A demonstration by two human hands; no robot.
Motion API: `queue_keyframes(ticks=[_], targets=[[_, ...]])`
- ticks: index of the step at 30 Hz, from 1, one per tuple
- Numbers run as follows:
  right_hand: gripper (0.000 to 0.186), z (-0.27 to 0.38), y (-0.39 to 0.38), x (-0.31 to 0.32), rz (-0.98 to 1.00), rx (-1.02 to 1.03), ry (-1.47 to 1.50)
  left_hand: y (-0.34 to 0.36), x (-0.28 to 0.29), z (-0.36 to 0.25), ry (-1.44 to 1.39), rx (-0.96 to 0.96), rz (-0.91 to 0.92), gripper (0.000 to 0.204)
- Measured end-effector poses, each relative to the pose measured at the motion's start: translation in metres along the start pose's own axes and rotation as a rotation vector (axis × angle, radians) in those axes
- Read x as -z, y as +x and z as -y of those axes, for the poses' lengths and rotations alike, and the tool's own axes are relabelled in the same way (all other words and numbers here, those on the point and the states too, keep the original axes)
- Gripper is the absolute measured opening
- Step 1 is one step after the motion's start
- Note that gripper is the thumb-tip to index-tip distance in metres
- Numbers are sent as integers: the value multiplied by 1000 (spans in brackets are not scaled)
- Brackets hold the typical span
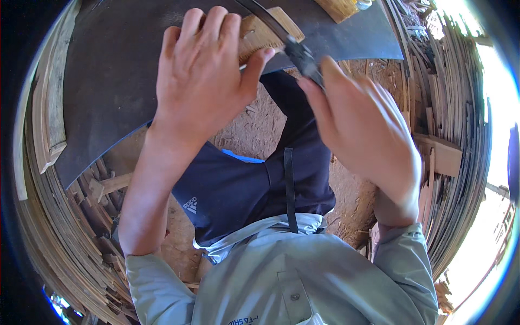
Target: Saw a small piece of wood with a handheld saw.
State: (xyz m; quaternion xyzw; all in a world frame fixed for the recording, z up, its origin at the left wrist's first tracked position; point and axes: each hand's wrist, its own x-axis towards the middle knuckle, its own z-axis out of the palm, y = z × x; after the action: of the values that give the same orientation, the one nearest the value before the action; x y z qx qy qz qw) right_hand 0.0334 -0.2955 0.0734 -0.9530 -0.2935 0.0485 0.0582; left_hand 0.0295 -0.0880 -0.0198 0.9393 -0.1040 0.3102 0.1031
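My left hand (200,81) is over a small pale wooden block (273,24) on the dark work surface (108,70), fingers bent, thumb against the block. A small mark or metal bit on the block is too small to name. My right hand (357,124) grips a dark tool (301,58) with a long, narrow bar that crosses the block's right part and runs out of view at the top. The tool's grip end is partly hidden by my fingers and blurred.
Another wooden piece (336,7) lies at the surface's back edge. A wooden frame piece (51,108) is at the left. Stacked long strips (455,119) line the right, more planks (65,244) the lower left. My legs (244,195) are below the front edge, above a dirt floor (249,124).
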Motion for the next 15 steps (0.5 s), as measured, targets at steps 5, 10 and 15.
queue_keyframes(ticks=[5,10,15], targets=[[32,2,-4,7,125,-93,86,-1,3,-1,1,43,53,48],[30,0,-2,5,56,-18,43,-2,3,-1,-2,44,31,50],[29,-1,-8,11,138,-85,33,-2,-1,-2,14,62,-5,43]])
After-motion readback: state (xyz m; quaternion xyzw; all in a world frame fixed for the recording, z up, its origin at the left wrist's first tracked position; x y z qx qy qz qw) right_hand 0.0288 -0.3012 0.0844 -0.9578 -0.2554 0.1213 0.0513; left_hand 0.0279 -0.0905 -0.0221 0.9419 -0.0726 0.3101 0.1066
